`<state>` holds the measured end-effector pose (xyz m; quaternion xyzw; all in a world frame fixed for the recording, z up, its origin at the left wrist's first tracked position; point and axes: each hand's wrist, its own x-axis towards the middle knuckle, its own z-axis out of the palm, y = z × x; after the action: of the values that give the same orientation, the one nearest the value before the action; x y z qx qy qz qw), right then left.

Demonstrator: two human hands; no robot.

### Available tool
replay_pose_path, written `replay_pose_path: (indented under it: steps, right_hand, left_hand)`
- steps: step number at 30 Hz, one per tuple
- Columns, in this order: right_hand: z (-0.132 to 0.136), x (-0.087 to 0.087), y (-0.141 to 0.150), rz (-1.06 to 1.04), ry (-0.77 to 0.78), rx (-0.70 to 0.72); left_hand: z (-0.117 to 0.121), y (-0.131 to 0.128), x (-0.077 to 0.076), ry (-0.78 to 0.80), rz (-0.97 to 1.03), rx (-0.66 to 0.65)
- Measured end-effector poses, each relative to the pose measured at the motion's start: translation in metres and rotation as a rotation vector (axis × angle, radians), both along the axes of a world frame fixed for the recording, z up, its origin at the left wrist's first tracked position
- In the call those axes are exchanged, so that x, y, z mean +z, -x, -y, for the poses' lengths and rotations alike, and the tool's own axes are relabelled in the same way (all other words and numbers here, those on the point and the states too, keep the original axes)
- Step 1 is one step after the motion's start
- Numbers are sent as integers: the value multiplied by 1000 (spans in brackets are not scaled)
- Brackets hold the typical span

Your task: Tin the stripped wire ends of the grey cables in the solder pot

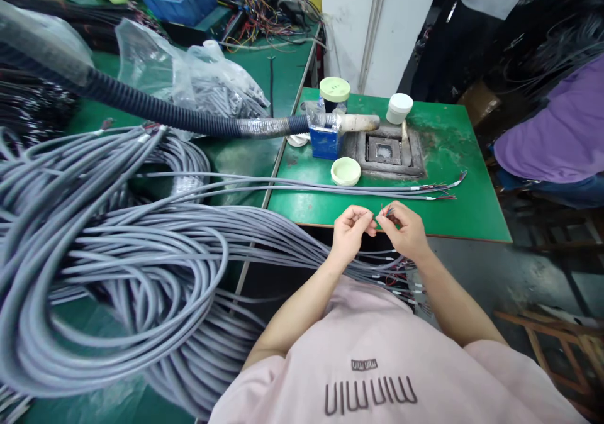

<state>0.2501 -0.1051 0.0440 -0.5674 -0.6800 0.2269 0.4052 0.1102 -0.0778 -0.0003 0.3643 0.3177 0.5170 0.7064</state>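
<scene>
Pinches fine wire ends (388, 211) in the closed grip of the right hand (406, 228), at the near edge of the green counter (472, 219). Holds the left hand (350, 230) pinched just beside, with contents too small to tell. Has gray cables (28, 342) coiled at left.

At the top centre, a white pillar (372, 27) with a vertical groove stands behind a green tabletop (476, 204) whose surface is stained. A second green bench (287, 65) fills the left side. Grey floor (467, 267) shows at right, with a wooden frame (542, 342) at lower right; the upper right is dark.
</scene>
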Motion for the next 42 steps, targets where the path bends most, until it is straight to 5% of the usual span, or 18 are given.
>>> replay_pose_path:
  steps: [4, 8, 16, 24, 33, 37, 42]
  right_hand:
    - [-25, 24, -10, 118, -12, 34]
    - [-78, 45, -16, 252, 5, 55]
    - [-171, 35, 1, 618, 193, 118]
    - [-191, 20, 13, 844, 266, 160]
    - [-194, 20, 16, 871, 264, 169]
    - [-198, 34, -5, 771, 208, 115]
    - [-215, 40, -63, 687, 202, -130]
  left_hand:
    - [-14, 18, -3, -88, -92, 220]
    - [-30, 37, -15, -315, -397, 419]
    - [-37, 38, -34, -625, -815, 324]
    - [-38, 39, -35, -695, -874, 332]
    - [-38, 39, -35, -706, -885, 324]
    - [-40, 40, -31, -661, -903, 294]
    - [-43, 41, -22, -585, -949, 223]
